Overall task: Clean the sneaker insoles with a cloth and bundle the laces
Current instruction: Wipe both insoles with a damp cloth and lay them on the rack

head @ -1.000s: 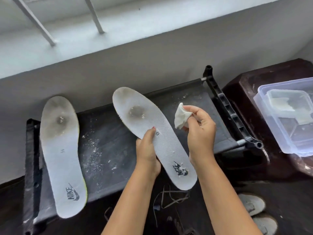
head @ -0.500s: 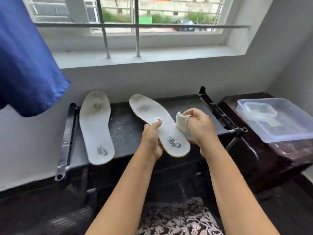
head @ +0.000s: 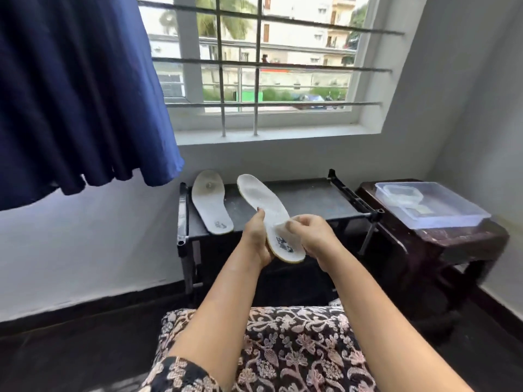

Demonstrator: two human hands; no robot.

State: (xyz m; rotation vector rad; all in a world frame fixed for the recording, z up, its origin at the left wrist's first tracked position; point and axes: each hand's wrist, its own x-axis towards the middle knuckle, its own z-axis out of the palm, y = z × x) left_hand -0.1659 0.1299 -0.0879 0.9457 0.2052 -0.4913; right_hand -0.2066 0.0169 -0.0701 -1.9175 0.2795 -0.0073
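- My left hand [head: 256,239] grips one insole [head: 263,202] by its left edge near the heel, with the thumb on top and the fingers curled underneath.
- That insole is lifted off the rack [head: 305,198] and tilted. Its heel end, with the dark printed logo, points toward me, and its toe reaches out over the rack top.
- My right hand [head: 311,239] is on the right side of the same insole. Its fingers are curled and pinch a small pale cloth [head: 283,225] against the middle of the top face. The cloth is blurred, so I can make out little of it.
- The second insole [head: 210,205] lies flat on the left part of the rack, top side up and heel toward me, apart from the one I hold.
- The rack is black and stands against the wall under a barred window [head: 254,66].
- A dark wooden table [head: 458,244] stands just beside the rack on the right, with a clear plastic box [head: 441,213] on it.
- A blue curtain [head: 79,94] hangs at the upper left.
- My patterned dress [head: 283,349] covers my lap below both forearms.
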